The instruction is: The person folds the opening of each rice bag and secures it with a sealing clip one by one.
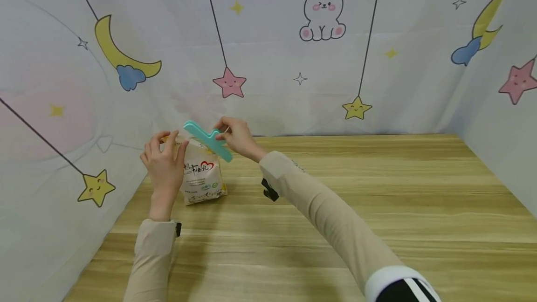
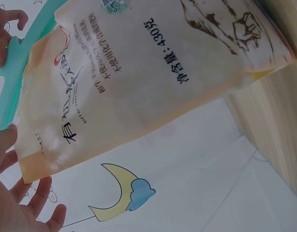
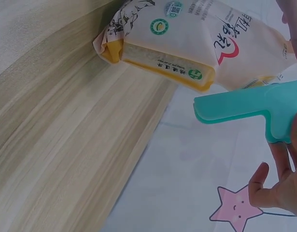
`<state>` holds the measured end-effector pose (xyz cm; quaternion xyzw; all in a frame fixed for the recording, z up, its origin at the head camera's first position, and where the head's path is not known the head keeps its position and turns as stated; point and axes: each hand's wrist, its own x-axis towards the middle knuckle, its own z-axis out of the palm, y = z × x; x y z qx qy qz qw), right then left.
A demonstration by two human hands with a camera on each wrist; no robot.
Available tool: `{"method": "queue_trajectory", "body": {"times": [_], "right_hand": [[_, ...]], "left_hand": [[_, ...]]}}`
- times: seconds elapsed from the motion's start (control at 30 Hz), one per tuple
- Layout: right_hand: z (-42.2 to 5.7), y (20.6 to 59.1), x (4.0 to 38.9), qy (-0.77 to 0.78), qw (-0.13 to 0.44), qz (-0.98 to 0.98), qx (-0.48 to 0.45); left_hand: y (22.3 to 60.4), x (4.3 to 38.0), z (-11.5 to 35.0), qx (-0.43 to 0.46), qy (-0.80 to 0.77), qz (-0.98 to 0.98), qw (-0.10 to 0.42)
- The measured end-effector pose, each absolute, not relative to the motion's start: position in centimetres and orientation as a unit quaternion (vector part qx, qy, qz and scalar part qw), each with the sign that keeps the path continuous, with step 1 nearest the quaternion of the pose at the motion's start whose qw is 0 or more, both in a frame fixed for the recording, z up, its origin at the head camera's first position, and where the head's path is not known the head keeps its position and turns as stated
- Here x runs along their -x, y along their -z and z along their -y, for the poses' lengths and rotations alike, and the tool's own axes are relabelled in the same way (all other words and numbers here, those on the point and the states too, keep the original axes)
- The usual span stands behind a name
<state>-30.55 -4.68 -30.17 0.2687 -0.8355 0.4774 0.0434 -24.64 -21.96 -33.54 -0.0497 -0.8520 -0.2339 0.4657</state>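
A cream paper-like food bag (image 1: 200,178) with printed Chinese characters and a red heart stands upright on the table at left. My left hand (image 1: 164,164) pinches its top left corner; in the left wrist view the thumb is on one side of the bag (image 2: 124,92) and fingers are behind it. A long turquoise bag clip (image 1: 201,135) slants across the bag's top right. Its handle is pinched between thumb and fingers of my right hand (image 1: 240,139). Seen from the right wrist, the clip (image 3: 235,104) has its two bars close together, beside the bag's upper edge.
The wood-grain table (image 1: 319,227) stretches forward to a white cloth backdrop (image 1: 277,50) printed with moons, stars and a rabbit. More of this cloth hangs along the left and right sides, the left part close beside the bag and left hand.
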Motion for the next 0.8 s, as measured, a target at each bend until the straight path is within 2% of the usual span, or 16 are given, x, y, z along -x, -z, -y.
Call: {"method": "queue_trajectory", "body": {"times": [0.8], "right_hand": [[5.9,30.3,30.5,-0.46,0.048,0.844,-0.272]], "left_hand": [[33.6,24.7,22.0,0.056,0.232,0.851,0.467]]}}
